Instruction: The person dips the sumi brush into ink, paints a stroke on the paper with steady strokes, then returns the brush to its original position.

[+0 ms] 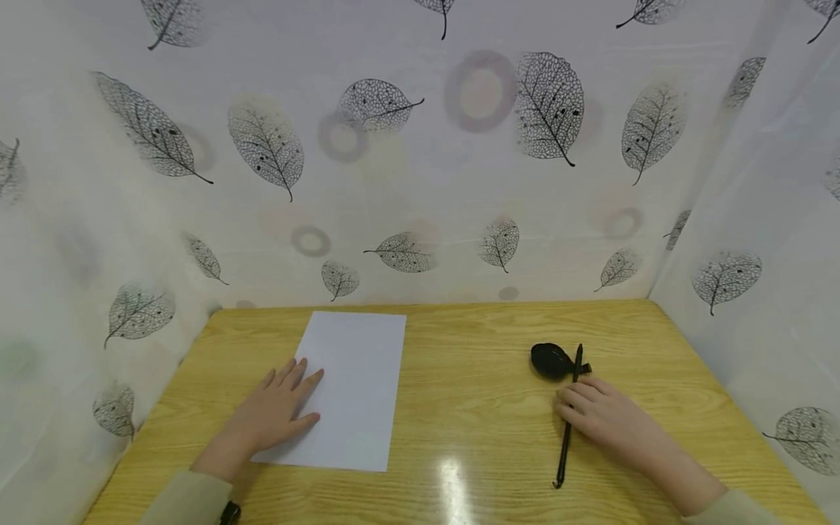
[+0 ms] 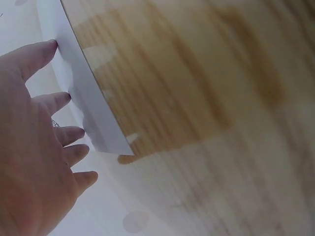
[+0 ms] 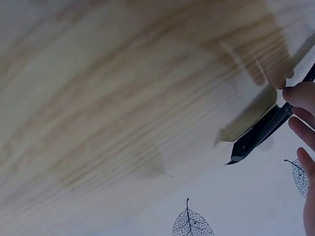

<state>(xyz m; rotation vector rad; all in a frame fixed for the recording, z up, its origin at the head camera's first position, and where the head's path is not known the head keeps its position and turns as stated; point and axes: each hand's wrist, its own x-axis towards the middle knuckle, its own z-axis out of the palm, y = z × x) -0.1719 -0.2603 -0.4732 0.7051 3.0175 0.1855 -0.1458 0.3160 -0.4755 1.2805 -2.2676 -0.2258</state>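
My left hand [image 1: 265, 415] lies with spread, straight fingers over the left side of a white sheet of paper [image 1: 357, 386]. In the left wrist view its fingertips [image 2: 66, 98] meet the sheet's edge. Over on the right, my right hand [image 1: 607, 423] pinches a slim black stick that looks like a writing brush [image 1: 564, 450], with a small loop at its near end. The brush's far end crosses the narrow handle of a small black oval dish [image 1: 550, 360]. Thumb and fingers close around the shaft in the right wrist view, where the brush [image 3: 278, 118] is partly cut off.
The wooden table [image 1: 466, 408] has a glossy top that reflects light. Its back edge meets a white curtain [image 1: 420, 182] printed with black leaves, which also encloses both sides. A dark band [image 1: 230, 512] shows at my left cuff.
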